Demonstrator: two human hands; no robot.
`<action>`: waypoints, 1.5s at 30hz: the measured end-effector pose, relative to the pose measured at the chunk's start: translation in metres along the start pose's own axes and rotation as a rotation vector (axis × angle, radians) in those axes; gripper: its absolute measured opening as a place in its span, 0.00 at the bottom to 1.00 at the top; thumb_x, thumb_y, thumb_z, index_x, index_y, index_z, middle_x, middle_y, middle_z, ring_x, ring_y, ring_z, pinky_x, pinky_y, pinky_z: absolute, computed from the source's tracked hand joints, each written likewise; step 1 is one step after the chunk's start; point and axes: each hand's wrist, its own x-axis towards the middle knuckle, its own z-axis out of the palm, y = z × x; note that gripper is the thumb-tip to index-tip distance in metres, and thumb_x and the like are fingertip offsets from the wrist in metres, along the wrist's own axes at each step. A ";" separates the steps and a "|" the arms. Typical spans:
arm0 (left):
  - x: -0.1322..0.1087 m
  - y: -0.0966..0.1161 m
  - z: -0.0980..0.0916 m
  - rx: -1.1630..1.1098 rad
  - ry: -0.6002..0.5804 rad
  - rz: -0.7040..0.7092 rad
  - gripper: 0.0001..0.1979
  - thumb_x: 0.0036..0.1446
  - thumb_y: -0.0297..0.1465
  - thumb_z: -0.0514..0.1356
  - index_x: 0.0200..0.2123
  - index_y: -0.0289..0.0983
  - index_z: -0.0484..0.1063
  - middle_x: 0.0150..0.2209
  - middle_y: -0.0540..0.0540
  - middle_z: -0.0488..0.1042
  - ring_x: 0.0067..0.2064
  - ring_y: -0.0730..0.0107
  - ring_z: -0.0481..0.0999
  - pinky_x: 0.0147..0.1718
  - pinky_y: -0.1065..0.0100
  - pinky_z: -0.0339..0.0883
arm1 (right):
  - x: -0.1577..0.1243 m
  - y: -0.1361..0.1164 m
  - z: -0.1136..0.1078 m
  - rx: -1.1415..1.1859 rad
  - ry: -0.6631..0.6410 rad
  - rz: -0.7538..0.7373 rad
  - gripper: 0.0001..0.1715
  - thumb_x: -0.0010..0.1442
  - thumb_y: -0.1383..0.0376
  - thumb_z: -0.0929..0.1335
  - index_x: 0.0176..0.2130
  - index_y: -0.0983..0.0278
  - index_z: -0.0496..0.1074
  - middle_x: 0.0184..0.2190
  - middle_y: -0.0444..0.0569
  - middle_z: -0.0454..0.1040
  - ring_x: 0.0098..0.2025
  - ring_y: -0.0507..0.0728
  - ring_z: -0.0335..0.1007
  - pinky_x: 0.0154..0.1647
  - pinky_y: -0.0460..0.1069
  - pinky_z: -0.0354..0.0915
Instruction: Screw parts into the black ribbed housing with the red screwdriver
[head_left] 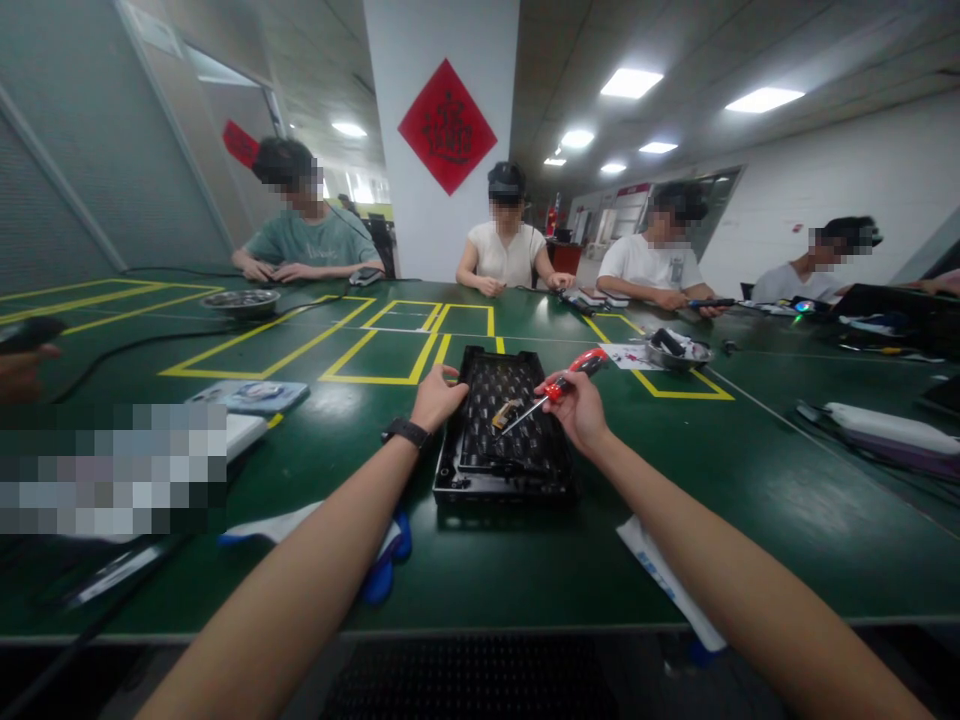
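A black plastic casing [517, 485] with a patterned inner surface lies on the green table in front of me. My left hand [439, 398], with a dark band at its wrist, grips the casing's left edge; some of its fingers are hidden. My right hand [579, 410] is closed round a screwdriver [585, 372] with a red and black handle. Its metal shaft slants down to the left over the casing, the tip close to a small yellowish part [508, 412] inside. Whether the tip touches that part I cannot tell.
Blue and white gloves [386, 560] lie left of the casing, partly under my left forearm. A white packet [667, 585] sits beneath my right forearm. Metal bowls [679, 352] stand farther off. Yellow tape marks the table [750, 480]. Several people sit around it.
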 end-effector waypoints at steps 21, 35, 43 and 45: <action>-0.020 0.030 -0.008 -0.075 -0.821 0.525 0.17 0.45 0.40 0.63 0.32 0.31 0.76 0.30 0.44 0.77 0.31 0.72 0.73 0.31 0.72 0.64 | 0.005 -0.007 -0.004 0.138 0.294 -0.062 0.13 0.53 0.58 0.62 0.28 0.66 0.65 0.18 0.45 0.69 0.17 0.47 0.62 0.18 0.42 0.61; -0.041 0.049 0.000 0.126 -1.036 0.683 0.07 0.44 0.25 0.60 0.30 0.34 0.77 0.26 0.48 0.74 0.27 0.76 0.70 0.27 0.75 0.62 | 0.018 -0.016 -0.034 -0.610 0.363 0.075 0.13 0.51 0.56 0.63 0.31 0.64 0.64 0.13 0.39 0.57 0.15 0.49 0.53 0.18 0.45 0.55; -0.048 0.064 -0.001 0.281 -0.586 1.016 0.07 0.52 0.29 0.58 0.32 0.40 0.76 0.33 0.47 0.68 0.37 0.72 0.67 0.36 0.71 0.59 | 0.012 -0.018 -0.040 -1.588 0.234 0.178 0.21 0.53 0.53 0.62 0.39 0.66 0.67 0.38 0.60 0.73 0.39 0.63 0.70 0.36 0.53 0.62; -0.052 0.071 -0.003 0.341 -0.486 1.071 0.08 0.54 0.31 0.57 0.34 0.41 0.76 0.33 0.47 0.67 0.37 0.71 0.66 0.37 0.70 0.58 | 0.008 -0.015 -0.039 -1.680 0.139 0.235 0.22 0.53 0.51 0.62 0.38 0.66 0.69 0.39 0.62 0.72 0.40 0.65 0.70 0.36 0.54 0.62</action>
